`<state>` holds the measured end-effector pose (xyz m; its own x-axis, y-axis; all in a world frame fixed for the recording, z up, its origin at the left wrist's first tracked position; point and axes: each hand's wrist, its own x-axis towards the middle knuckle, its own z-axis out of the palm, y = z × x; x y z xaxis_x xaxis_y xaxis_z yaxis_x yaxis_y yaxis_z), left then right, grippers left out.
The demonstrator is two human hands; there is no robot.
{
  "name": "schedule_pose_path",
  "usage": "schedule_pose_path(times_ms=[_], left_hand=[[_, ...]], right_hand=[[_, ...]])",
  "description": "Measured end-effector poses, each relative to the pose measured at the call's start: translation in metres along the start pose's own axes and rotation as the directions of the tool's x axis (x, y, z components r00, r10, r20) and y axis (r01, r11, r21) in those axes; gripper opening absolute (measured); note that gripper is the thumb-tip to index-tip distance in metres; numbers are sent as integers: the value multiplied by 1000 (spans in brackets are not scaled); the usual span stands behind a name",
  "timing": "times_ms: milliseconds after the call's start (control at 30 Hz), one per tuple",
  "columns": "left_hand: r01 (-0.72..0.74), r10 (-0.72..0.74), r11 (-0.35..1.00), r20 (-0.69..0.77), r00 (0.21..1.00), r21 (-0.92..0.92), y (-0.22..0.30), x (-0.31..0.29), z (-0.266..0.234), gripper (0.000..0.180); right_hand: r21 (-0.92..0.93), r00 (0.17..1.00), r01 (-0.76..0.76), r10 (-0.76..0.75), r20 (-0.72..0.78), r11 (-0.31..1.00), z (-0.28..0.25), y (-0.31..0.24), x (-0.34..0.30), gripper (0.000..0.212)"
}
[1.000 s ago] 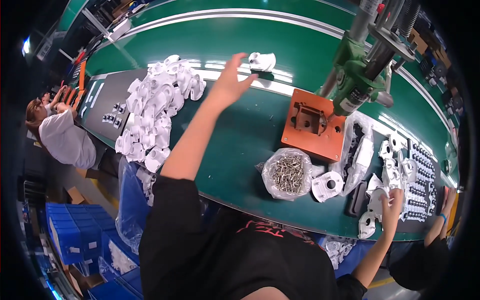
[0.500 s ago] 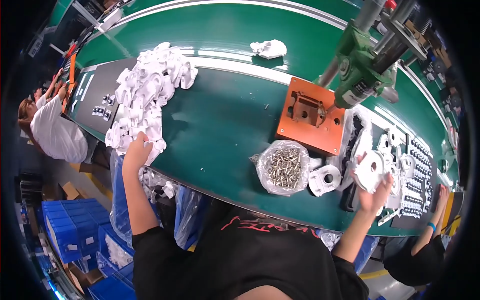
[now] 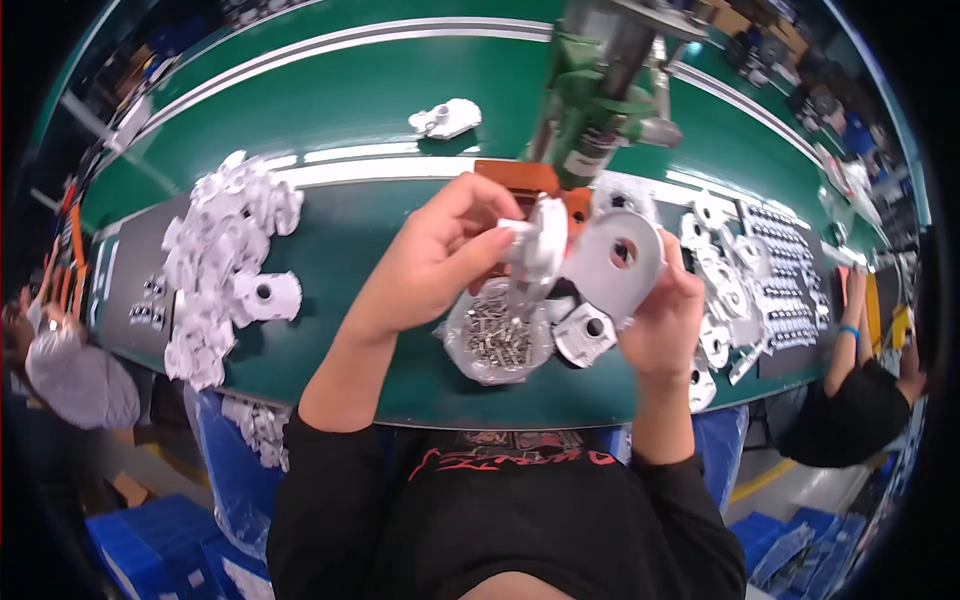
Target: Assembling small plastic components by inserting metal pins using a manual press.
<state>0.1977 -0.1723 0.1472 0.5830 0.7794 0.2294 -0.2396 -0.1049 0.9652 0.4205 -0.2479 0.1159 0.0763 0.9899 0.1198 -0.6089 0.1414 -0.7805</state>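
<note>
Green bench, crowded at both ends

Person in a black shirt at the near edge. Left hand: thumb and fingers clamped on an edge-on part, white, a little blurred. Right hand: closed on the side of a round part, white, pierced by a hole. Both parts are up in the air over the bench's middle, close together; whether they touch, I cannot tell.

Bench top dark green, with a sheen. Nearer than the held parts: a clear bag, open, heaped with metal pins. Just right of it, a white flange with a dark hole. Behind: an orange block, largely hidden by the left hand and the parts, and a green press rising above it.

Left end: a long white heap; beyond, a dark mat with a few small pieces. Right end: a looser white pile, then dark fittings in rows.

Past a pale rail, a glossy green strip carries one white casting.

Room: a co-worker in a white shirt off left; another, black-sleeved, off right with a blue wristband. Blue crates on the floor, lower left.
</note>
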Motion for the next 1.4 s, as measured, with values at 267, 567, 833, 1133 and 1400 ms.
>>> schedule_pose_path(times_ms=[267, 567, 833, 1133, 1400], left_hand=[[-33, 40, 995, 68, 997, -95, -4, 32, 37, 18], [34, 28, 941, 177, 984, -338, -13, 32, 22, 28], [-249, 215, 893, -133, 968, -375, -32, 28, 52, 44], [-170, 214, 542, 61, 975, 823, -36, 34, 2, 19], [-206, 298, 225, 134, 945, 952, -99, 51, -2, 20]], right_hand=[[-390, 895, 445, -417, 158, 806, 35, 13, 9, 39], [-290, 923, 344, -264, 281, 893, 27, 19, 17, 35], [-403, 804, 594, -509, 307, 696, 26, 18, 35, 50], [-942, 895, 177, -444, 35, 284, -51, -20, 50, 24], [-876, 996, 72, -9, 87, -478, -141, 30, 93, 12]])
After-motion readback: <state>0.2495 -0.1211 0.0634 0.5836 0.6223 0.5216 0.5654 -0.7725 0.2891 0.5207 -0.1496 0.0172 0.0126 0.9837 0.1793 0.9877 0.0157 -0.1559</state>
